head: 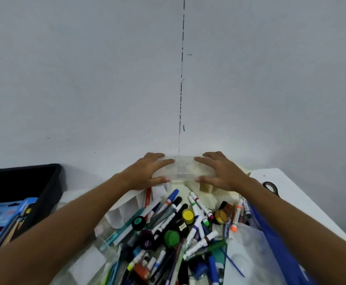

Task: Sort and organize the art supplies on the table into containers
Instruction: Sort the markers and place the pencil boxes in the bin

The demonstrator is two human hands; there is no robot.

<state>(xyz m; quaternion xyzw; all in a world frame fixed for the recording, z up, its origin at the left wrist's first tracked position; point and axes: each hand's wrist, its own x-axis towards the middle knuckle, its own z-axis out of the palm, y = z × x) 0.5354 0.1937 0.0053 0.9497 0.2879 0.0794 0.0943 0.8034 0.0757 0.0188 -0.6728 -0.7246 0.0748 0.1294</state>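
While the markers (180,229) are still lying heaped at lower centre, a clear container (183,168) is being gripped by the left hand (147,171) and right hand (219,171); sorting is judged barely begun.

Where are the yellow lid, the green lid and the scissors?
yellow lid (188,215), head view, middle of its top.
green lid (171,238), head view, middle of its top.
scissors (270,186), head view, on the dark handle loop.

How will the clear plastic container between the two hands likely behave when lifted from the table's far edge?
The clear container looks thin-walled and seems empty, so probably light. Its smooth sides may slip, which fits the left hand and right hand holding both ends. Its inner dividers suggest it stays fairly stiff.
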